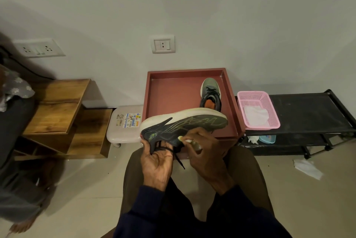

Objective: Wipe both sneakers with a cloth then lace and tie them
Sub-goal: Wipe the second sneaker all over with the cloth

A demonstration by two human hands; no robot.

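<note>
Dark blue sleeves (240,216) fill the bottom of the view, over a lap in brown trousers (248,170). The left hand (156,162) lies palm up, its fingers curled round the heel end of a dark sneaker (185,124), with a loose black lace (178,158) running across the fingers and hanging down. The right hand (205,154) has its fingers bent and bunched, pinching a small pale cloth (189,141) against the sneaker's side. The sneaker is held on its side above the lap, at the near edge of a red tray (148,101), with its pale sole turned away and green lines showing on its upper.

Inside the tray, toward its far right corner, the second sneaker (211,91) stands upright with its toe toward the wall and its orange lining showing. The tray itself stands against a plain pale wall (192,6); a wall socket (162,43) sits above it. Just right of the tray a pink basket (269,122) rests on a low black rack (312,110) and holds a white rag (255,115). Something blue (267,138) lies on the rack's lower shelf, too hidden to name. Left of the tray is a small white stool (125,133) with a sticker on top, and beyond it a wooden side table (57,107). The floor (86,180) is pale tile; a crumpled white paper (308,168) lies on it, right of the tray and in front of the rack.
</note>
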